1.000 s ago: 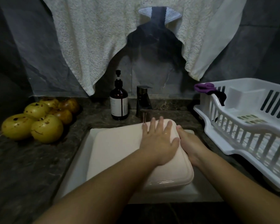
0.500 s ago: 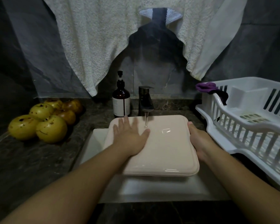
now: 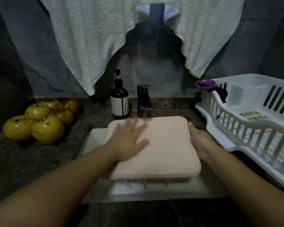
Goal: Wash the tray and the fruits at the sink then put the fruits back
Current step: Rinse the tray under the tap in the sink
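Note:
A pale pink tray (image 3: pixel 169 154) lies upside down over the white sink (image 3: pixel 95 140), under a thin stream of water from the dark tap (image 3: pixel 144 99). My left hand (image 3: pixel 129 138) lies flat with spread fingers on the tray's left part, blurred by motion. My right hand (image 3: pixel 198 141) grips the tray's right edge, fingers hidden beneath it. Water drips from the tray's near edge. Several yellow and brownish spotted fruits (image 3: pixel 39 120) sit in a heap on the dark counter to the left.
A brown pump bottle (image 3: pixel 119 100) stands left of the tap. A white dish rack (image 3: pixel 252 122) fills the counter at right, a purple cloth (image 3: pixel 205 84) on its rim. White towels (image 3: pixel 92 38) hang on the wall above.
The tray has been shifted right and levelled under the running tap. My left hand slid from its right part to its left part and keeps rubbing. My right hand stays on the right edge.

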Motion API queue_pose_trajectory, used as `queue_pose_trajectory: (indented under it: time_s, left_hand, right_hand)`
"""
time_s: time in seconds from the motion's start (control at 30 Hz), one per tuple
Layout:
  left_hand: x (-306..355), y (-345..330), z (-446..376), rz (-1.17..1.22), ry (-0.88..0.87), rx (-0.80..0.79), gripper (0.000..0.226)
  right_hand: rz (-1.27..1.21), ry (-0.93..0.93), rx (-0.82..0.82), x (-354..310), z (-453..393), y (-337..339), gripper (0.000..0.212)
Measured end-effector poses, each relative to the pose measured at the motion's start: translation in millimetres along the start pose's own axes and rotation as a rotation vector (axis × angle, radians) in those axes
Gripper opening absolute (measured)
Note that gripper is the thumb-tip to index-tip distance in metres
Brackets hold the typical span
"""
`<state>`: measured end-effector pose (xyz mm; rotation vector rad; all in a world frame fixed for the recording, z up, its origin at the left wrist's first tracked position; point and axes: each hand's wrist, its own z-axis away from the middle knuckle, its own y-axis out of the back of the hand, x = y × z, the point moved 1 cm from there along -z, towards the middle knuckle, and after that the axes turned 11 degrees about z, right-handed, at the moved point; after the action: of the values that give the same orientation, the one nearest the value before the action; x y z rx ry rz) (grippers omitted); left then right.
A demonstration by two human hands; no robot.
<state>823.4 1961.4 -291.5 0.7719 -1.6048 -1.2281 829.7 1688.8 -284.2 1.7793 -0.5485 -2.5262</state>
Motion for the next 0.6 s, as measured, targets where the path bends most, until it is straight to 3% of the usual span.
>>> queue_pose_trajectory:
  time_s: [0.1, 0.2, 0.4, 0.6]
  left_hand:
    - [-14.7, 4.7, -14.1, 0.017, 0.278, 0.079, 0.078]
    - [28.2, -9.3, -34.0, 0.064, 0.331, 0.099, 0.088]
    - [140.8, -46.2, -42.7, 0.062, 0.008, 0.039, 0.068]
    - [82.7, -40.4, -2.8, -0.087, -0.337, -0.136, 0.084]
  right_hand:
    - [-0.024, -0.003, 0.01, 0.4, -0.3, -1.8, 0.055]
    - [-0.003, 0.021, 0.031, 0.3, -0.2, -5.4, 0.056]
    - [-0.063, 0.008, -0.032, 5.2, -0.3, -5.1, 0.045]
    - [-0.037, -0.005, -0.06, 4.0, -4.0, 2.0, 0.052]
